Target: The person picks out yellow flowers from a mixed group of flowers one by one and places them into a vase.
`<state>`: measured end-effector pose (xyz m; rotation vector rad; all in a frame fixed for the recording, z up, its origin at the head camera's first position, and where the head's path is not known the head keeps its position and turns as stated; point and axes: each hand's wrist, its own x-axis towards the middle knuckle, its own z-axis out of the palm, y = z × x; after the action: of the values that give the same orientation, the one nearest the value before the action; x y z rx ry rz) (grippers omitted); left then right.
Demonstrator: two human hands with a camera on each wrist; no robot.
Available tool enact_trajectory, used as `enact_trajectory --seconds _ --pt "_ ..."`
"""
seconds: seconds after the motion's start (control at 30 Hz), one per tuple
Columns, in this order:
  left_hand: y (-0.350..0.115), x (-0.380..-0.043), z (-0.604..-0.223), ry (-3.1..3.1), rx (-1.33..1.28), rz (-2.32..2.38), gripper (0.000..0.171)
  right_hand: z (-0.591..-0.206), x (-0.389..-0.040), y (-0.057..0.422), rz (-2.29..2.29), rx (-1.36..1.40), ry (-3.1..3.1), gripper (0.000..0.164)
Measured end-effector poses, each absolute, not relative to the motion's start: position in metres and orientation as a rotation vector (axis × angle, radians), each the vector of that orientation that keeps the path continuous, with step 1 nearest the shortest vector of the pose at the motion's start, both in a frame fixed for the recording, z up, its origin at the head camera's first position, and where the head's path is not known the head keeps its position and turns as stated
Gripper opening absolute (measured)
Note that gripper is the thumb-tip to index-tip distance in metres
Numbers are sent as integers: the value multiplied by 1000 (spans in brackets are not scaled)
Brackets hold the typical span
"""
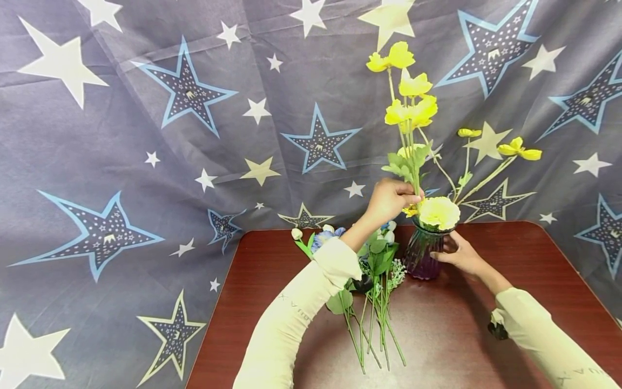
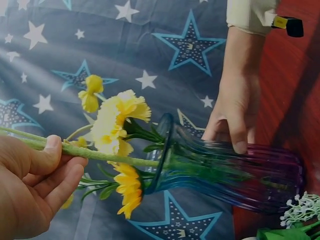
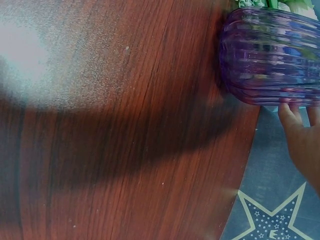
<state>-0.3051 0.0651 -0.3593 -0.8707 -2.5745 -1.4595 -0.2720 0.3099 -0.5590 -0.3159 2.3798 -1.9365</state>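
Observation:
My left hand (image 1: pixel 390 200) pinches the green stems of tall yellow flowers (image 1: pixel 412 112) just above the vase. In the left wrist view, the lower stem (image 2: pixel 125 160) runs through the rim into the ribbed glass vase (image 2: pixel 225 172), tinted blue at the top and purple at the base. My right hand (image 1: pixel 464 256) steadies this vase from its right side, with the thumb on the near face and the other fingers partly hidden behind it. A pale yellow carnation (image 1: pixel 439 213), an orange-yellow daisy-like flower (image 2: pixel 128 190) and thin-stemmed yellow blooms (image 1: pixel 520 149) stand in the vase.
Left of the vase, a loose bunch of blue and white flowers (image 1: pixel 326 236) lies on the red-brown wooden table (image 1: pixel 461 346), its long green stems (image 1: pixel 384 340) pointing toward me. A grey star-patterned cloth (image 1: pixel 272 129) hangs behind the table's far edge.

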Motion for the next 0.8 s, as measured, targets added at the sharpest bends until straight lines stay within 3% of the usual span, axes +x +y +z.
enact_trajectory --seconds 0.23,0.5,0.8 --pt "73 -304 -368 -2617 -898 -1214 11 -560 -272 310 -1975 -343 2349 72" --pt "80 -306 -381 -2636 -871 -1248 8 -560 -272 310 -1975 -333 2337 70" --pt "87 -305 -391 -2664 -880 -1209 32 -562 -272 311 -1978 -330 2342 78"
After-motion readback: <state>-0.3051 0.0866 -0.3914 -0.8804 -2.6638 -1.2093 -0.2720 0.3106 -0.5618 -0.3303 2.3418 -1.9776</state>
